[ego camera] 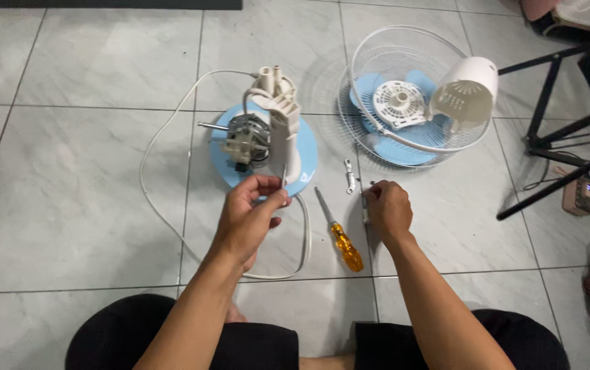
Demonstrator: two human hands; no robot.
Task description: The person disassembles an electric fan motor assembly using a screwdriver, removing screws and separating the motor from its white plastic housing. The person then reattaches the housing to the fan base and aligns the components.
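On the tiled floor (69, 171), a thin rod (283, 175) is pinched by the left hand (254, 205); a small metal part (365, 209) is gripped by the right hand (387, 209), beside a screwdriver (339, 233).

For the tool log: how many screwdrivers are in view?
1: an orange-handled screwdriver lies on the floor tiles between the left hand and right hand. Others may be hidden.

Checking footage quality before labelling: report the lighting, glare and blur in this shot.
Head view: even, soft indoor light with faint shadows; mild sheen on the floor tiles, no harsh glare; left hand, right hand and yellow-handled screwdriver fairly sharp; fan guard wires fine and slightly soft; edges bow slightly from the wide lens.
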